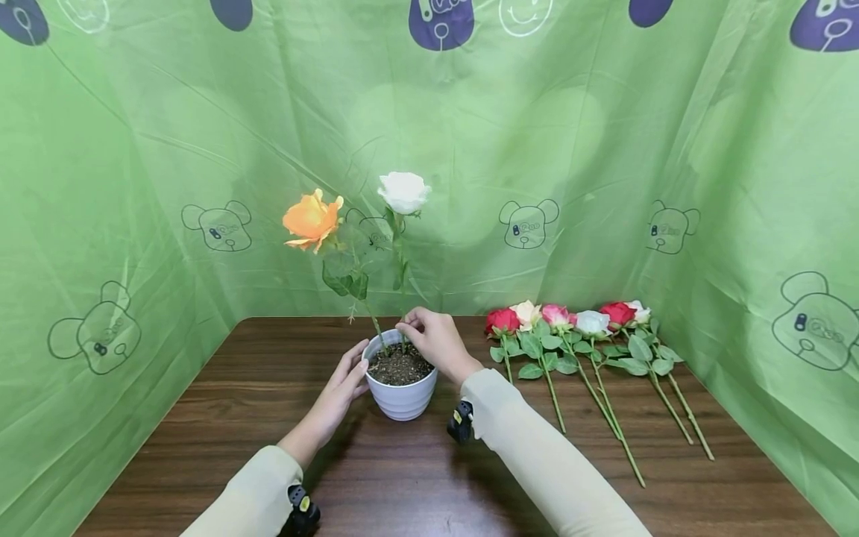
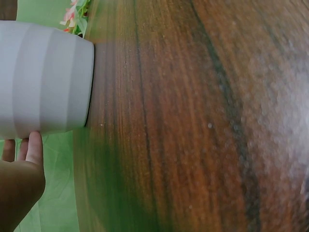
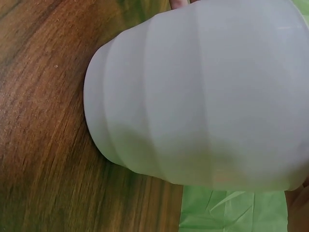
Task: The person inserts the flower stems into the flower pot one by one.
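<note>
A white ribbed flowerpot filled with dark soil stands upright on the table. In it are an orange rose, leaning left, and a white rose, nearly upright. My right hand reaches over the pot's right rim and pinches the white rose's stem low, just above the soil. My left hand rests against the pot's left side with its fingers extended. The left wrist view shows those fingertips touching the pot wall. In the right wrist view the pot hides most of the right hand.
On the table's right side lies a row of loose roses: a red rose, a cream rose, a pink rose, a white bloom and others, stems toward me. Green cloth hangs behind and beside the wooden table.
</note>
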Tool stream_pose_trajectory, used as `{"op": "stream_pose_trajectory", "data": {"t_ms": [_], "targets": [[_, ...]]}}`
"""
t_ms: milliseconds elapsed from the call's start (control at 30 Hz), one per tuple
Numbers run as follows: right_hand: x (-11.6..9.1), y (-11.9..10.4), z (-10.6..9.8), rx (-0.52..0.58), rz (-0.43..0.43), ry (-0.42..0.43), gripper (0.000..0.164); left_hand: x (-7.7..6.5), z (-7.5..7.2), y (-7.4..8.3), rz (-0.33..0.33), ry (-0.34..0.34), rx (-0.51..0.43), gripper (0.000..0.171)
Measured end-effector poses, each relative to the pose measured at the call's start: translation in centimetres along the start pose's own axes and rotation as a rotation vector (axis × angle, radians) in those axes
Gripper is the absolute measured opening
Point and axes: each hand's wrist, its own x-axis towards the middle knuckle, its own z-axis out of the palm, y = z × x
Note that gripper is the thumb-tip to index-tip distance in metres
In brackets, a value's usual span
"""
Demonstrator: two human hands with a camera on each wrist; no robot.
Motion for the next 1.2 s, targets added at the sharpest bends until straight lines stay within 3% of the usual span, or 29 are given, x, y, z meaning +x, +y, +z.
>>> {"op": "stream_pose_trajectory", "data": {"t_ms": [500,1000,1200], "targets": [[0.27,0.09,-0.04,0.002,0.055,-0.044,0.015,0.0,-0.01,-0.16,-0.006,-0.003,0.004,0.051],[0.41,-0.2,-0.7,0.0,0.028,-0.124,0.011,0.1,0.01,0.01,0.004,-0.001,-0.008,0.052],[0.36,-0.22,-0.67,0.004,0.06,-0.138,0.013,0.1,-0.07,-0.1,-0.007,0.001,-0.005,0.051]]}}
